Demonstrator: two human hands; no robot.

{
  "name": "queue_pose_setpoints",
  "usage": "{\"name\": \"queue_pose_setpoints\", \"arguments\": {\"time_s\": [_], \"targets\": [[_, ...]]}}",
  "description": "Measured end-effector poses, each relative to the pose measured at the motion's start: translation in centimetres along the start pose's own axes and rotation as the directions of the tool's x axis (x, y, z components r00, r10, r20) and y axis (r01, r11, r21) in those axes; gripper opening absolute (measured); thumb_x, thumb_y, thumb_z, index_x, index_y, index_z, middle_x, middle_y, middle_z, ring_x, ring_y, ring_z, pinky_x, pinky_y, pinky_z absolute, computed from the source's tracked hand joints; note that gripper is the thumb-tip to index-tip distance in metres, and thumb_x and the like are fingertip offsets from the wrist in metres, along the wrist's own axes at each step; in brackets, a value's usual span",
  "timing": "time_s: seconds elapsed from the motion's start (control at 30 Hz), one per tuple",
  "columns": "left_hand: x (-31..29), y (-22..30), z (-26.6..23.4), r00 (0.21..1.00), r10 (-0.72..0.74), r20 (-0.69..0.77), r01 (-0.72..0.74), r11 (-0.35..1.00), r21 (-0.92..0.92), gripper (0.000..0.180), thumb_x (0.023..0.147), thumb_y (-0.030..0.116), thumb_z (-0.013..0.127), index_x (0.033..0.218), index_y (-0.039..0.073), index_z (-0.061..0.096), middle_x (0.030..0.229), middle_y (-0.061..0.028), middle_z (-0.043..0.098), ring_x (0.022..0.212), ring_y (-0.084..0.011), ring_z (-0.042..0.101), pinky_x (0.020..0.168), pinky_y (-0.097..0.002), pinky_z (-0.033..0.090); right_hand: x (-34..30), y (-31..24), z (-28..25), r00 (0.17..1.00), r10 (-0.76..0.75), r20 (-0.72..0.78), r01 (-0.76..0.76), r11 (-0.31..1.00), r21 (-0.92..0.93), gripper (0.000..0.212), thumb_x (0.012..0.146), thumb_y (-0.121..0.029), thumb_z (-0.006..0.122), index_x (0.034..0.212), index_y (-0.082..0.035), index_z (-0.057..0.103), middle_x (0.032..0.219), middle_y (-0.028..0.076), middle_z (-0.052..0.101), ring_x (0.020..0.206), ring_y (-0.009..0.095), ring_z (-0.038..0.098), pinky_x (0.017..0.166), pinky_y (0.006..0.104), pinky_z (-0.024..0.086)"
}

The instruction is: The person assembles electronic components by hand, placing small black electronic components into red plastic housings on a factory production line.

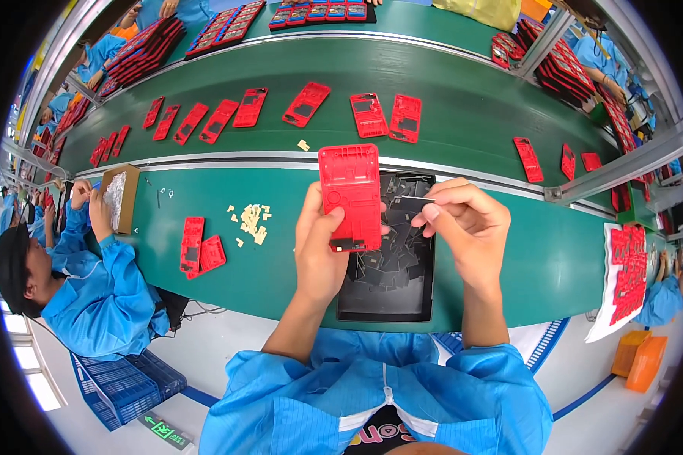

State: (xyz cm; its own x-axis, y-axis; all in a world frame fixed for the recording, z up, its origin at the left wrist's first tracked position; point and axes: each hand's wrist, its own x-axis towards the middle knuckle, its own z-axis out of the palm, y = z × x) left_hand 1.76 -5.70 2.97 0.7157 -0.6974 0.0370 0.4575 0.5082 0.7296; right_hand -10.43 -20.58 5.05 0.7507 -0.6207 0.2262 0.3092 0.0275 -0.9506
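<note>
Upright in front of me, a red plastic housing shell is gripped by my left hand, its thumb across the lower left side. A small black piece shows at the shell's bottom edge. My right hand pinches a thin dark rectangular pad between thumb and fingers, just right of the shell and apart from it. Below both hands lies a black tray with many loose dark pads. Left of it are a pile of small cream-coloured pieces and two overlapping red shells.
Beyond the metal rail runs a green conveyor belt carrying several red shells. A co-worker in blue sits at the left beside a cardboard box. A metal post stands at the right, near a white sheet of red parts.
</note>
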Motion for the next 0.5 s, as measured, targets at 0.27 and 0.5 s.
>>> {"name": "queue_pose_setpoints", "arguments": {"time_s": [0.27,0.5], "targets": [[0.1,-1.2,0.1,0.998,0.058,-0.002,-0.058,0.988,0.140,0.037,0.104,-0.001,0.052,0.139,-0.010,0.049,0.127,-0.0179,0.067,0.116,-0.0202,0.066,0.098,-0.0327,0.054,-0.3,-0.4,0.8,0.990,0.127,-0.057,-0.131,0.988,-0.084,0.018,0.090,0.006,0.074,0.108,0.004,0.070,0.093,0.011,0.075,0.079,0.015,0.075,0.063,0.0230,0.055],[0.3,-1.8,-0.2,0.996,0.063,0.068,-0.073,0.986,0.150,0.040,0.103,-0.001,0.055,0.141,-0.011,0.048,0.128,-0.0171,0.067,0.117,-0.0179,0.064,0.102,-0.0315,0.050,-0.7,0.1,1.1,0.984,0.173,-0.033,-0.176,0.977,-0.117,0.017,0.091,0.005,0.074,0.108,0.004,0.071,0.092,0.010,0.075,0.081,0.013,0.074,0.066,0.0221,0.055]]}}
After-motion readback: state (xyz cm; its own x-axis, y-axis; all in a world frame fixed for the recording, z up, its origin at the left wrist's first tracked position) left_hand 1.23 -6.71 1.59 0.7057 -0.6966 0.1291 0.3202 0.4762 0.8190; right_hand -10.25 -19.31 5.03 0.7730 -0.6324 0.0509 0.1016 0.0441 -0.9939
